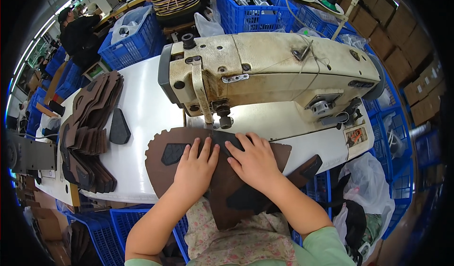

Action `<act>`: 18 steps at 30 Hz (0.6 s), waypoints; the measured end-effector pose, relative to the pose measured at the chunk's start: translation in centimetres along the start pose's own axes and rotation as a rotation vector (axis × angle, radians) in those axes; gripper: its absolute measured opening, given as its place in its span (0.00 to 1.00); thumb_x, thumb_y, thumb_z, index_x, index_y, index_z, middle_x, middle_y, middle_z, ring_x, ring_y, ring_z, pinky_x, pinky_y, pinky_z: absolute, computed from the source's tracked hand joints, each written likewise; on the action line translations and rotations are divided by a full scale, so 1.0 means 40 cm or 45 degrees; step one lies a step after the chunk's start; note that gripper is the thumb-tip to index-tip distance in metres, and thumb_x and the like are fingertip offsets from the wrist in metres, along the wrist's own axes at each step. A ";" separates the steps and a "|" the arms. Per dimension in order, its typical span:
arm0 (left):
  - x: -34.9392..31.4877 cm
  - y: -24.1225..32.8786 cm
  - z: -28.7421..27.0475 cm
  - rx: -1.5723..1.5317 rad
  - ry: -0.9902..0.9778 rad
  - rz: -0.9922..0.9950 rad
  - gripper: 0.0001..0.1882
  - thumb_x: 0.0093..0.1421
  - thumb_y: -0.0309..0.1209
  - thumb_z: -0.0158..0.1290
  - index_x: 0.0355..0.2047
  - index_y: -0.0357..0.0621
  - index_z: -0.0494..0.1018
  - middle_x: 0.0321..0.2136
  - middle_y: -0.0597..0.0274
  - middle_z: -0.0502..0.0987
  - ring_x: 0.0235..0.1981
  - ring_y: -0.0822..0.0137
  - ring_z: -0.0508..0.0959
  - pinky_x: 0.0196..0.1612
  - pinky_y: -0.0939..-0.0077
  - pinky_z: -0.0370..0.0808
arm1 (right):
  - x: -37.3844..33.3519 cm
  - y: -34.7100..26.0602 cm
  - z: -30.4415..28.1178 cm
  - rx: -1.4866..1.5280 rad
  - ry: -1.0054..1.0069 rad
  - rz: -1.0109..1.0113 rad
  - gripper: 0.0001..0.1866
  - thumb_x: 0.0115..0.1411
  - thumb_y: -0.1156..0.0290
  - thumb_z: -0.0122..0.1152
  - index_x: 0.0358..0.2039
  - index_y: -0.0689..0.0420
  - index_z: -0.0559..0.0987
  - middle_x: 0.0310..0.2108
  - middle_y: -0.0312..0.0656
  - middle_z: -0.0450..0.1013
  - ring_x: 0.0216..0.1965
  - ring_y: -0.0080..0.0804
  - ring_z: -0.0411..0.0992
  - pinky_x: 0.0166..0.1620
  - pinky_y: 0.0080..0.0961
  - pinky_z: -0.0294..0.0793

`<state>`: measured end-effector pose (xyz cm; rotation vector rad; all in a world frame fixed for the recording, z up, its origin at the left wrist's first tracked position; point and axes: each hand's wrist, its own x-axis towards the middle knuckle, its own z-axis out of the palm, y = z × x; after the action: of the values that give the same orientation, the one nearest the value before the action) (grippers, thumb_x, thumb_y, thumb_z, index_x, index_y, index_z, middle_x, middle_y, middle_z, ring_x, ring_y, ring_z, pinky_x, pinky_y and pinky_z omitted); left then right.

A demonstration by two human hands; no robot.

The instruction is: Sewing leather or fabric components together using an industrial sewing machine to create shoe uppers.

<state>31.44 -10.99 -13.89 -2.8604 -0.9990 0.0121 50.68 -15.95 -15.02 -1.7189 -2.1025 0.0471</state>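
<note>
A brown shoe-upper piece (161,176) with black patches lies under the head of a cream sewing machine (279,62), its lower part hanging over the table's near edge toward my lap. My left hand (196,164) rests flat on it, fingers stretched toward the needle area. On the piece's right side my right hand (253,159) lies with fingers spread, its fingertips at a black patch (226,139) near the presser foot. Neither hand grips anything. The needle tip is hidden behind the machine's parts. Left of my left hand, another black patch (174,153) shows on the brown piece.
Stacked brown pieces (90,133) stand at the left of the white table (142,100), beside a loose black patch (119,126). Blue crates (255,13) surround the table. A plastic bag (369,185) sits at right. Other people work at the far left and back.
</note>
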 end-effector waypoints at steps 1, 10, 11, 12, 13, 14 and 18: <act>0.006 -0.005 -0.002 -0.005 0.018 0.001 0.28 0.57 0.30 0.49 0.60 0.42 0.66 0.61 0.44 0.65 0.62 0.43 0.65 0.62 0.50 0.64 | 0.008 0.004 0.001 -0.008 0.005 -0.007 0.20 0.57 0.61 0.60 0.50 0.51 0.78 0.53 0.45 0.69 0.54 0.46 0.65 0.53 0.42 0.65; 0.043 -0.040 0.009 -0.029 0.010 -0.021 0.29 0.58 0.29 0.47 0.62 0.42 0.64 0.60 0.41 0.65 0.62 0.43 0.65 0.63 0.51 0.62 | 0.049 0.023 0.020 -0.035 -0.020 -0.007 0.20 0.61 0.60 0.57 0.52 0.53 0.77 0.54 0.49 0.69 0.58 0.49 0.64 0.58 0.45 0.64; 0.046 -0.043 0.007 -0.032 0.005 -0.024 0.29 0.58 0.29 0.47 0.62 0.42 0.64 0.60 0.41 0.65 0.62 0.43 0.65 0.63 0.51 0.62 | 0.051 0.024 0.020 -0.046 -0.012 -0.013 0.20 0.61 0.59 0.56 0.52 0.53 0.77 0.55 0.49 0.69 0.58 0.49 0.64 0.58 0.45 0.64; 0.050 -0.045 0.004 -0.039 -0.007 -0.023 0.29 0.58 0.29 0.47 0.62 0.42 0.64 0.61 0.41 0.65 0.62 0.43 0.64 0.63 0.51 0.62 | 0.054 0.024 0.020 -0.043 -0.018 -0.013 0.20 0.61 0.59 0.56 0.52 0.53 0.77 0.55 0.49 0.69 0.58 0.49 0.64 0.58 0.45 0.64; 0.054 -0.048 0.003 -0.046 -0.017 -0.023 0.29 0.58 0.29 0.47 0.62 0.42 0.64 0.61 0.41 0.65 0.62 0.44 0.64 0.63 0.51 0.62 | 0.058 0.026 0.020 -0.040 -0.027 -0.006 0.20 0.61 0.59 0.56 0.52 0.53 0.77 0.55 0.49 0.69 0.58 0.49 0.64 0.58 0.45 0.64; 0.056 -0.050 0.002 -0.049 -0.019 -0.026 0.29 0.58 0.29 0.47 0.62 0.42 0.64 0.61 0.41 0.65 0.62 0.44 0.64 0.63 0.51 0.62 | 0.062 0.027 0.020 -0.038 -0.036 0.000 0.21 0.61 0.59 0.56 0.52 0.53 0.77 0.55 0.49 0.69 0.58 0.49 0.64 0.59 0.46 0.64; 0.057 -0.055 0.005 -0.056 -0.042 -0.035 0.29 0.59 0.28 0.47 0.62 0.42 0.63 0.62 0.41 0.64 0.63 0.44 0.63 0.64 0.51 0.61 | 0.070 0.026 0.024 -0.046 -0.065 -0.001 0.21 0.61 0.59 0.56 0.52 0.53 0.76 0.55 0.49 0.69 0.59 0.49 0.64 0.59 0.46 0.64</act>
<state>31.88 -7.85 -13.78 -2.8945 -1.0579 0.0359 50.90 -12.85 -15.35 -1.7555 -2.1526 0.0536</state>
